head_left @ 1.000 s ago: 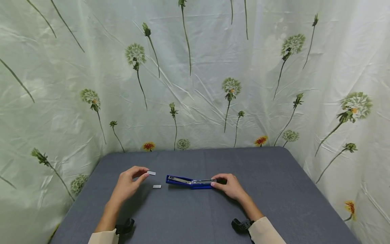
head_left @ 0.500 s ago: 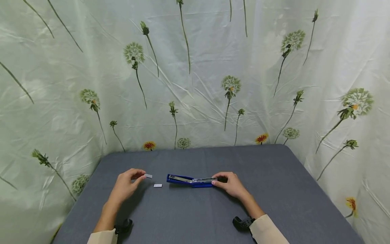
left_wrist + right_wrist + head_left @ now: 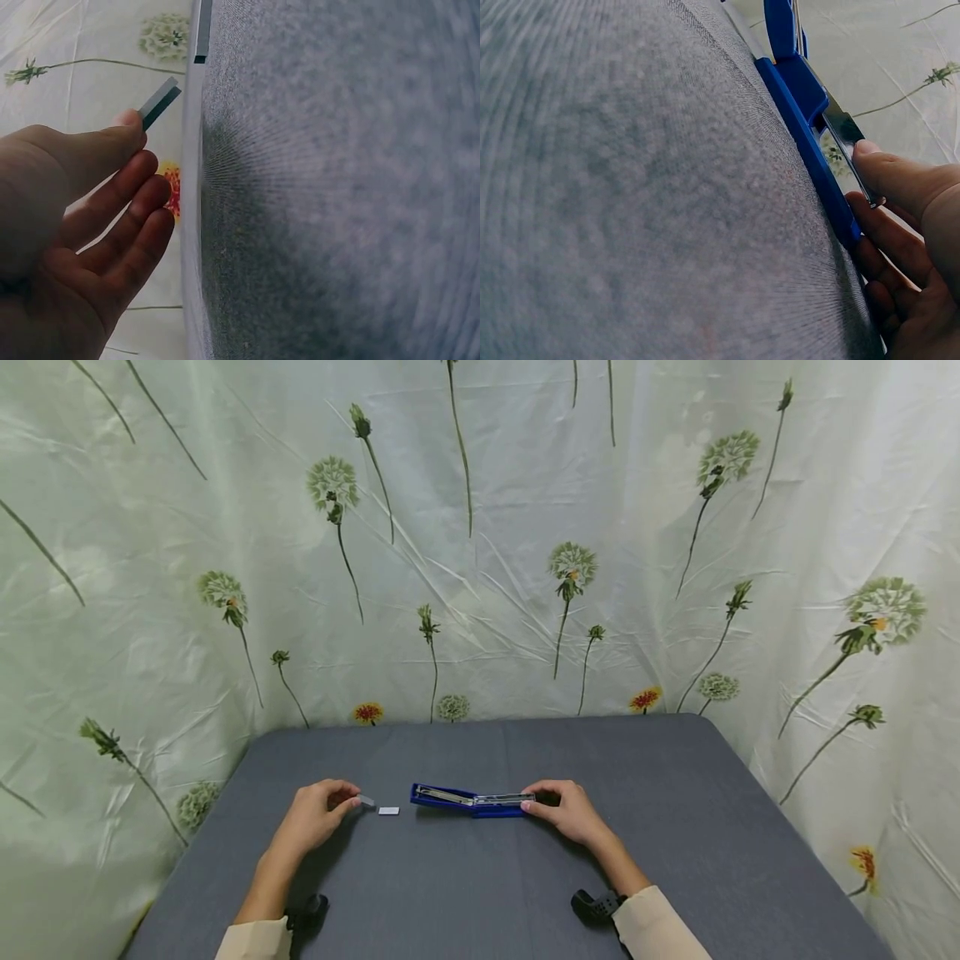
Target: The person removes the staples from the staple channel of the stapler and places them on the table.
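A blue stapler (image 3: 480, 812) lies opened out on the table, its top part swung over to the left and its metal magazine showing. At its right end my right hand (image 3: 570, 814) holds it, the thumb on the metal magazine (image 3: 845, 131) in the right wrist view. My left hand (image 3: 315, 814) pinches a short strip of staples (image 3: 160, 103) between thumb and index finger, slightly above the cloth, while the other fingers curve loosely. A second staple strip (image 3: 388, 811) lies on the table between that hand and the stapler.
Grey cloth covers the table (image 3: 465, 893). A pale curtain (image 3: 495, 543) printed with dandelions hangs behind its far edge and along the sides. Each wrist wears a black camera band, the right one (image 3: 596, 907) close to the tabletop.
My left hand has drawn slightly back and lower with the pinched staple strip, which now tilts down to the right. The right hand and stapler stay put; the head view shifts a little.
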The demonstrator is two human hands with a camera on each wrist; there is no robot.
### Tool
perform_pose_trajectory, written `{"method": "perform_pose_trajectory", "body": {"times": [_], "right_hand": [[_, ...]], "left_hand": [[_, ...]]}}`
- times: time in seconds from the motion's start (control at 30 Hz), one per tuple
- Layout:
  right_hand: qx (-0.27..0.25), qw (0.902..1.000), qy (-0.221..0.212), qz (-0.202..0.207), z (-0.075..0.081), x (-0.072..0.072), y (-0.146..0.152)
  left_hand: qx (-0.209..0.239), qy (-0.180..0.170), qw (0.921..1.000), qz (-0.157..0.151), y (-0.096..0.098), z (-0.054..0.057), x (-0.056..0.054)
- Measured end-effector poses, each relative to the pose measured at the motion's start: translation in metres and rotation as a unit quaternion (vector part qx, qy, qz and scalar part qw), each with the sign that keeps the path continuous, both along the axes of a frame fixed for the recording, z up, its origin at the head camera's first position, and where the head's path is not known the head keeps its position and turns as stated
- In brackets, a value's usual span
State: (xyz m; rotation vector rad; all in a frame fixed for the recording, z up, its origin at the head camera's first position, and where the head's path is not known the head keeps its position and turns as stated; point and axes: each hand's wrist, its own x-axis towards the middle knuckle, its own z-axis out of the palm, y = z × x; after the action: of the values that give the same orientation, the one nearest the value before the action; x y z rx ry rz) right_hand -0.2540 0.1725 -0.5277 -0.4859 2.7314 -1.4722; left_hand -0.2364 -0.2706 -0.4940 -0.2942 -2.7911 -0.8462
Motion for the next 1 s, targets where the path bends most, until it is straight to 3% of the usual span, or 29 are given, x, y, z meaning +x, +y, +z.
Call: {"method": "perform_pose_trajectory", "body": {"times": [0.43,1.0], "right_hand": [[-0.001,1.0,-0.002,0.002,0.0003,-0.0005,-0.0003],[0.001,1.0,-0.006,0.0,-0.0003,-0.0007,-0.0005]], "left_hand": [[-0.004,-0.028,0.9996,0.002,-0.0009,-0.0036,-0.0012],[-0.076,-0.049,0.9959,0.005,-0.0033,-0.0044,-0.0003]]}}
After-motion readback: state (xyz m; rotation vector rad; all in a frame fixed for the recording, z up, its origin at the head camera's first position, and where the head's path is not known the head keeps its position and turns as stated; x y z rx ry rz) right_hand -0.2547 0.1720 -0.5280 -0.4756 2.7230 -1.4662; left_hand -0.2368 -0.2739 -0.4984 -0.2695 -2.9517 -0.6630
